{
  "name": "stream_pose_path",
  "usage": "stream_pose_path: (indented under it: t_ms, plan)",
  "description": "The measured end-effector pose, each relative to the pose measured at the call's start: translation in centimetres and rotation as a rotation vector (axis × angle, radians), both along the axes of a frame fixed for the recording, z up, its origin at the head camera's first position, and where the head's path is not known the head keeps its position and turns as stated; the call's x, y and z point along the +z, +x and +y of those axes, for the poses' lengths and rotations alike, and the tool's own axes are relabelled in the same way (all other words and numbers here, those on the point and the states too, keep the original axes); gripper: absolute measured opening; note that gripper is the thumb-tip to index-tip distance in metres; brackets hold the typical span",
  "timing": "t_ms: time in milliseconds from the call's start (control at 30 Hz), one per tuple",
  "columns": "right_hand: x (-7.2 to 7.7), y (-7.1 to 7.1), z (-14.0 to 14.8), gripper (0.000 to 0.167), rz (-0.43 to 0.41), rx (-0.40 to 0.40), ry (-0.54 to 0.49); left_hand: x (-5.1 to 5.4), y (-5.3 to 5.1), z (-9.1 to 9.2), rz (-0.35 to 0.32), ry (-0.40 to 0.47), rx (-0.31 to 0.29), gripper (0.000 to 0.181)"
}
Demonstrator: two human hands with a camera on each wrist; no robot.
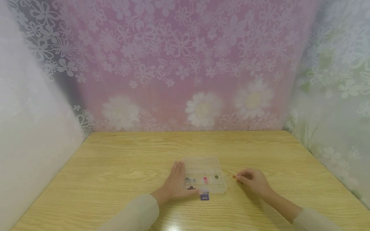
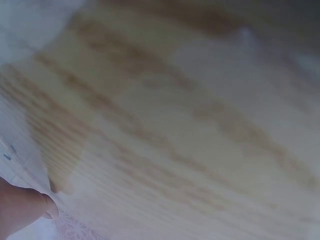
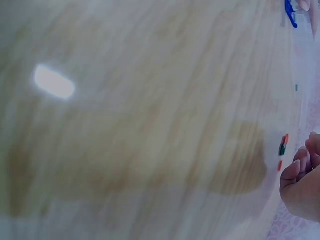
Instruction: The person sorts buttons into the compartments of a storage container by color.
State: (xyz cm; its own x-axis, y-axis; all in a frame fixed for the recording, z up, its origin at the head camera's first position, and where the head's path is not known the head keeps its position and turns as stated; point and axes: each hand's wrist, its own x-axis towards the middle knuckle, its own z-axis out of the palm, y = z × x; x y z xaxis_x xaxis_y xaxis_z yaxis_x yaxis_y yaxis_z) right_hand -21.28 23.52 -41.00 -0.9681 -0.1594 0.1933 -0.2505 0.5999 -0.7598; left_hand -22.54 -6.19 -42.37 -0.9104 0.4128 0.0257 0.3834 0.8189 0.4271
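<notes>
A clear plastic compartment box (image 1: pixel 212 188) lies with its lid (image 1: pixel 201 164) raised back, and a purple latch (image 1: pixel 204 196) at its front. My left hand (image 1: pixel 173 183) rests along the box's left side, fingers straight, thumb stretched across the front edge near the latch. Inside are small dark pieces (image 1: pixel 191 188), pink pieces (image 1: pixel 205 180) and a green piece (image 1: pixel 216 177). To the right of the box, my right hand (image 1: pixel 255 184) has bent fingertips just beside a few small orange pieces (image 3: pixel 279 165) and a green piece (image 3: pixel 282 149) on the table. I see nothing between those fingertips.
The wooden table (image 1: pixel 130 154) carries the box and the loose pieces. Behind it hangs a pink floral curtain (image 1: pixel 173 80); a pale sheet (image 1: pixel 34 128) stands at the left and a floral sheet (image 1: pixel 335 128) at the right. The left wrist view mostly shows blurred table.
</notes>
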Motion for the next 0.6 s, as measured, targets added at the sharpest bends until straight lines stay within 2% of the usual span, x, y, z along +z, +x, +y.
stream_pose_path:
  t_ms: [267,467,600]
  plan:
    - [-0.7,0.1,1.2,0.017,-0.014,-0.019,0.049,-0.2,0.0,0.0,-0.011,0.008,0.0,0.118]
    - [-0.7,0.4,1.4,0.012,0.042,0.005,0.09,-0.2,0.0,0.0,-0.015,0.007,0.003,0.119]
    - [-0.8,0.5,1.5,0.014,0.033,0.004,0.104,-0.3,0.0,0.0,-0.024,0.016,0.008,0.12]
